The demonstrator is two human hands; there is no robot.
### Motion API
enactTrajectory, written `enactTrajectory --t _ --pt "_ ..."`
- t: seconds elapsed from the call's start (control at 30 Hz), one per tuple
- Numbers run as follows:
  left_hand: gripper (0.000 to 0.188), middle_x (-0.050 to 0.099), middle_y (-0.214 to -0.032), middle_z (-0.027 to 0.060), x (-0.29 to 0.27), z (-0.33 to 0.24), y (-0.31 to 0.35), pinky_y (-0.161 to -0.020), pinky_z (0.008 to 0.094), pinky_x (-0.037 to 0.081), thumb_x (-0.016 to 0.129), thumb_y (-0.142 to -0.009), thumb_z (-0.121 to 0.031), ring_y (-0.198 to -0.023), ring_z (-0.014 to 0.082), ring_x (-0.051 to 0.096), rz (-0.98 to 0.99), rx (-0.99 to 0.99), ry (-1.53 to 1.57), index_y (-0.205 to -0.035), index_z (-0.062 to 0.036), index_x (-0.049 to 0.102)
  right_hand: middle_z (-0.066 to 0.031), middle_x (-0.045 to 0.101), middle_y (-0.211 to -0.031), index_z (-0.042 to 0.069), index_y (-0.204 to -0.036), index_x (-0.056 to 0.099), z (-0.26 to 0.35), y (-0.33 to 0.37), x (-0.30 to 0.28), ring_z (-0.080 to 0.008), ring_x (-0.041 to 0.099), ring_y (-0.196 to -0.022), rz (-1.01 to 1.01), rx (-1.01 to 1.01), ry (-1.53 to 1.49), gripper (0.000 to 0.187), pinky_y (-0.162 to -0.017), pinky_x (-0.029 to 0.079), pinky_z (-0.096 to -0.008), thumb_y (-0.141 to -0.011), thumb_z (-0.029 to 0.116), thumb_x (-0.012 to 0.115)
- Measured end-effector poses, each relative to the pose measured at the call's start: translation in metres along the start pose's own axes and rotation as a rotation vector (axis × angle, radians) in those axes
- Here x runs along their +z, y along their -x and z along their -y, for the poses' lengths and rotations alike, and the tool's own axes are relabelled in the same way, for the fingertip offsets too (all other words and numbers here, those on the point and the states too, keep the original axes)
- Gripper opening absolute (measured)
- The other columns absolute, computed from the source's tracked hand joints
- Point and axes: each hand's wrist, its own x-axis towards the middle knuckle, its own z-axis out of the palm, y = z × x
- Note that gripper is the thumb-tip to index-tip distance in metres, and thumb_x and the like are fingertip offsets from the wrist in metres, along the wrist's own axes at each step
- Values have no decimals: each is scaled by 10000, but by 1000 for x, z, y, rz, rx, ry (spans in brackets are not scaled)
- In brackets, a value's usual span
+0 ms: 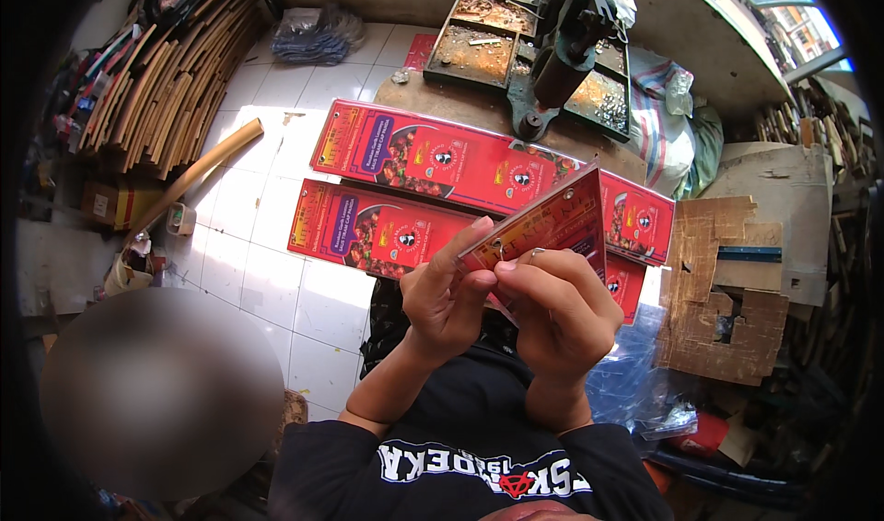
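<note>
My left hand (448,293) grips one corner of a red printed sign panel (555,219), its thumb and fingers closed on the edge. The panel is tilted up in front of me and has small metal-rimmed holes at its corners. Close by the same corner, my right hand (568,311) is closed in a pinch. A thin shiny glint shows at its fingertips, too small to name. Beneath the hands, more red sign panels lie in two rows, a far one (368,144) and a near one (318,226), both with food pictures.
A dark hand press (560,75) stands at the bench's far side, among divided trays (470,53) of small metal bits. Cardboard sheets (723,291) lie to the right. A stack of flat boards (166,98) and a long tube (207,164) are at left. Clear plastic (631,369) lies near my right elbow.
</note>
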Motion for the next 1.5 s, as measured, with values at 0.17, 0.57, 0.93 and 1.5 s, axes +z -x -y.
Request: enactTrajectory --t 0.17,0.57,0.93,1.5 --pt "374 710 -947 194 -6 -4 2 -684 284 538 594 -967 -152 -780 180 697 42 66 -97 -1246 93 553 -117 633 -796 9 -944 708 14 -3 -7 -238 653 -690 46 43 37 299 -591 534 -322 -669 -106 713" --pt "333 707 -959 190 -3 1 2 -681 274 539 536 -972 -60 -779 175 686 3 64 4 -1266 98 539 -101 648 -782 19 -938 724 7 -2 3 -215 660 -676 38 32 27 304 -565 533 -299 -664 -109 691" --pt "279 701 -916 180 0 3 -1 -648 305 549 510 -1000 -111 -758 206 708 152 -26 -19 -1210 70 543 -25 655 -776 103 -907 763 -12 6 -5 -185 617 -650 -19 -123 153 327 -547 501 -280 -596 6 737" --pt "168 619 -754 54 -11 16 2 -594 231 435 451 -1007 -106 -650 80 529 36 -346 -57 -1023 22 560 -63 643 -807 37 -901 704 -50 35 -60 -355 632 -1053 -84 331 -523 154 -971 460 -495 -781 -54 736"
